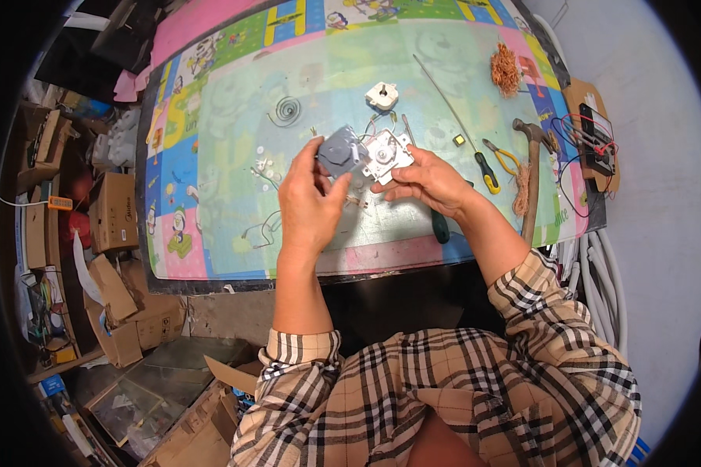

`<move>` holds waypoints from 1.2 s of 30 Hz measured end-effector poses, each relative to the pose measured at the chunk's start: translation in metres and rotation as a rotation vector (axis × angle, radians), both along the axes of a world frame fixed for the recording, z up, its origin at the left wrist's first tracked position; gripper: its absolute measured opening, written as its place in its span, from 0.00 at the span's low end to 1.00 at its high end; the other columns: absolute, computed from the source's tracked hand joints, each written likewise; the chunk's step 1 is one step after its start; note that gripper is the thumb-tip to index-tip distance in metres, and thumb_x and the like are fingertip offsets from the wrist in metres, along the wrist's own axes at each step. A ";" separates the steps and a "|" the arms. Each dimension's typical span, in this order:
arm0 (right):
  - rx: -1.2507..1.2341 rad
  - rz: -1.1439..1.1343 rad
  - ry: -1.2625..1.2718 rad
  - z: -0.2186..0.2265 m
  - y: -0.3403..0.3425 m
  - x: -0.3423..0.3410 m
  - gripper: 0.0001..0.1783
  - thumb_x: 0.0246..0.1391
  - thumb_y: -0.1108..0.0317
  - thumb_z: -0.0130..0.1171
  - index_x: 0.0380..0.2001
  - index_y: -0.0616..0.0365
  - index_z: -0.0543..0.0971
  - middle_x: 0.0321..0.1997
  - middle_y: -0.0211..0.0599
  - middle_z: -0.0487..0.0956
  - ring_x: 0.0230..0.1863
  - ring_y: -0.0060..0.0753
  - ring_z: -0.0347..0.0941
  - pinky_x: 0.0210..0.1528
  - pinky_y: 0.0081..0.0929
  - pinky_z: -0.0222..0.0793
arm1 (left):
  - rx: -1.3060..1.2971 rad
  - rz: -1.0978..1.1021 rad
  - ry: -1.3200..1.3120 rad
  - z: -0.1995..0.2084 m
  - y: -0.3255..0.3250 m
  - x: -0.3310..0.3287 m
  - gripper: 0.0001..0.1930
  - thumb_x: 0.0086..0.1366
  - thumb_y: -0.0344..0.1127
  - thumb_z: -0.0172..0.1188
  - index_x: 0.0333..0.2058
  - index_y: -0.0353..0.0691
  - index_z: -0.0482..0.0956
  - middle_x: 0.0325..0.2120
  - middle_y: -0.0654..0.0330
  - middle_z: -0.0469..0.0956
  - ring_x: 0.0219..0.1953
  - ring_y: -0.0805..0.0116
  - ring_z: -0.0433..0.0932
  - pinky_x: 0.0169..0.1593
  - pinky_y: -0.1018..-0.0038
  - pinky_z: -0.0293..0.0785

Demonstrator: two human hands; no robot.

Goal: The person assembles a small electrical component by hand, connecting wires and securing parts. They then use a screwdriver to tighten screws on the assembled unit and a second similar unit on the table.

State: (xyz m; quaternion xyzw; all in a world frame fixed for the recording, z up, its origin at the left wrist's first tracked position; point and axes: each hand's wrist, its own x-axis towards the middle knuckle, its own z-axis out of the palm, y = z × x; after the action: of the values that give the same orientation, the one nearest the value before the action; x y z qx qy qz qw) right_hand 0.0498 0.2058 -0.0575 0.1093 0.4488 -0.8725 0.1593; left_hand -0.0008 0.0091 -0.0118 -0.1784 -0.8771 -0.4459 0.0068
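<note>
My left hand [310,194] grips a dark grey plastic housing [340,153] by its left edge, fingers curled behind it. Close beside it, a white mechanism [385,154] with a round hub, perhaps a timer part, is pinched in my right hand [427,184]. The two parts meet or nearly meet; I cannot tell if they are joined. Just beyond them lies another white part [382,96] with a dark shaft and wires. A flat coiled spring [287,111] rests to the left. Small white pieces [265,165] and loose wires lie left of my left hand.
Right of my hands lie a long screwdriver [481,159], yellow-handled pliers [502,156], a hammer [533,167] and a copper wire bundle [505,71]. A dark green handle [440,228] is near the table's front edge. A multimeter [597,140] sits at the right; cardboard boxes [117,212] stand at the left.
</note>
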 end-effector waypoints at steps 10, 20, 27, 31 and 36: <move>-0.020 0.011 0.019 0.000 0.001 0.000 0.26 0.57 0.77 0.48 0.59 0.65 0.58 0.51 0.48 0.74 0.48 0.44 0.76 0.45 0.32 0.76 | 0.046 0.005 0.067 0.006 -0.002 -0.003 0.29 0.44 0.27 0.72 0.48 0.35 0.75 0.37 0.57 0.74 0.27 0.72 0.72 0.30 0.75 0.70; 0.018 0.053 0.029 0.000 -0.004 0.001 0.28 0.57 0.78 0.45 0.60 0.66 0.54 0.52 0.49 0.72 0.49 0.44 0.76 0.48 0.33 0.76 | -0.005 -0.085 0.176 0.000 0.009 0.002 0.30 0.40 0.29 0.73 0.46 0.37 0.77 0.36 0.57 0.76 0.34 0.65 0.74 0.37 0.71 0.71; 0.013 0.053 0.021 0.006 -0.006 0.003 0.27 0.57 0.78 0.46 0.60 0.65 0.55 0.50 0.48 0.74 0.47 0.41 0.76 0.48 0.32 0.76 | -0.009 -0.108 0.194 -0.002 0.012 0.003 0.30 0.40 0.30 0.73 0.46 0.37 0.77 0.38 0.56 0.76 0.36 0.64 0.75 0.38 0.71 0.71; -0.014 0.050 0.020 0.003 -0.006 0.003 0.27 0.58 0.77 0.48 0.60 0.66 0.55 0.48 0.47 0.74 0.46 0.38 0.76 0.48 0.31 0.76 | -0.001 -0.124 0.185 0.000 0.013 0.004 0.30 0.40 0.28 0.73 0.46 0.37 0.77 0.39 0.56 0.76 0.37 0.63 0.75 0.39 0.70 0.72; -0.008 0.047 0.036 0.001 -0.005 0.003 0.27 0.58 0.77 0.48 0.60 0.66 0.56 0.48 0.47 0.74 0.45 0.38 0.76 0.48 0.31 0.76 | -0.028 -0.137 0.216 -0.001 0.014 0.004 0.29 0.40 0.28 0.73 0.45 0.37 0.77 0.40 0.56 0.76 0.38 0.62 0.75 0.40 0.70 0.72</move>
State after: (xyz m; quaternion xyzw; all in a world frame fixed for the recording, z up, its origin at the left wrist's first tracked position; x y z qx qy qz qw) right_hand 0.0523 0.2007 -0.0568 0.0822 0.4505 -0.8722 0.1720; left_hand 0.0028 0.0231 -0.0124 -0.2851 -0.8632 -0.4112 0.0682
